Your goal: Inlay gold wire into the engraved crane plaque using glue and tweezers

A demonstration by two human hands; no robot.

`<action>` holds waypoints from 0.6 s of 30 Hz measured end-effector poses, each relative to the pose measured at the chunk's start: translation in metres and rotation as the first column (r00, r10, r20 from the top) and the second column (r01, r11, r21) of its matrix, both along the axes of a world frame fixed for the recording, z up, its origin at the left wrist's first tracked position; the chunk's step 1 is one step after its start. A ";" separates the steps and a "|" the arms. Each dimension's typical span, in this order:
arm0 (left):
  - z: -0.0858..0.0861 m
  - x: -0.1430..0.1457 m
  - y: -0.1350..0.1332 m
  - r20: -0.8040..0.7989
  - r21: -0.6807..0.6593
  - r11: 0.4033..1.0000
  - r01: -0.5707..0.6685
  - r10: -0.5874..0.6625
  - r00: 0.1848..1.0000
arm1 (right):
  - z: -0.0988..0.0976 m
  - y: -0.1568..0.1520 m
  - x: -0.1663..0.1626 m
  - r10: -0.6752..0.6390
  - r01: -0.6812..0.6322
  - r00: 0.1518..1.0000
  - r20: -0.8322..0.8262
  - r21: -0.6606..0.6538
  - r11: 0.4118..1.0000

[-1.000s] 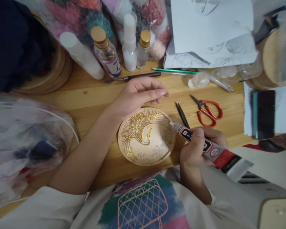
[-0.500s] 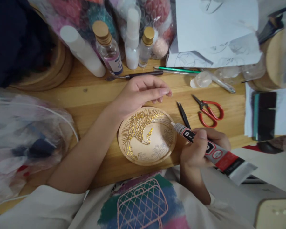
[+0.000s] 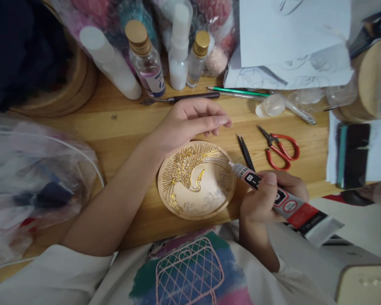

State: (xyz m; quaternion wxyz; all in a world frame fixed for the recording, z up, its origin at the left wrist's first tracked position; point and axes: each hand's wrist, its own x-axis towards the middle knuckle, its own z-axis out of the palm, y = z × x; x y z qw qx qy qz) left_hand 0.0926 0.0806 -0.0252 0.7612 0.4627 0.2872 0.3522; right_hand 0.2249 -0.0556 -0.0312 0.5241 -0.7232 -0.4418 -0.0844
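Note:
An oval wooden plate (image 3: 206, 203) lies near the table's front edge, with a raised gold crane and silvery wave lines on its pale face. My left hand (image 3: 200, 118) rests over the plate's far rim, its wrist at the upper left edge. Its fingers are loosely curled, with the thumb against them, and nothing shows in them. My right hand (image 3: 266, 195) is wrapped round a glue tube (image 3: 295, 209) with a red, black and grey label. The tube slants left, its nozzle over the plate's right rim; whether it touches, I cannot tell.
Black tweezers (image 3: 245, 153) and red-handled scissors (image 3: 281, 148) lie right of the plate. Beyond my left hand are a dark-handled tool (image 3: 193, 97), a green pencil (image 3: 238, 91) and several bottles (image 3: 147, 70). Papers (image 3: 292, 38), a phone (image 3: 354, 154) and a plastic bag (image 3: 51, 182) surround the work area.
The view has shifted very slightly. Both hands, the glue tube and the plate keep almost the same places relative to one another.

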 end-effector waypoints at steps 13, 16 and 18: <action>-0.001 0.000 0.000 0.000 0.041 0.999 0.005 -0.005 1.000 | 0.001 -0.004 -0.001 0.028 -0.020 0.996 0.082 -0.093 0.995; -0.001 0.000 0.000 -0.003 0.046 0.999 0.002 -0.002 1.000 | 0.001 -0.003 -0.002 0.074 -0.072 0.997 0.018 -0.084 0.994; 0.000 0.000 0.000 -0.011 0.045 0.999 0.001 0.000 1.000 | 0.001 -0.002 -0.003 0.097 -0.099 0.995 -0.024 -0.107 0.989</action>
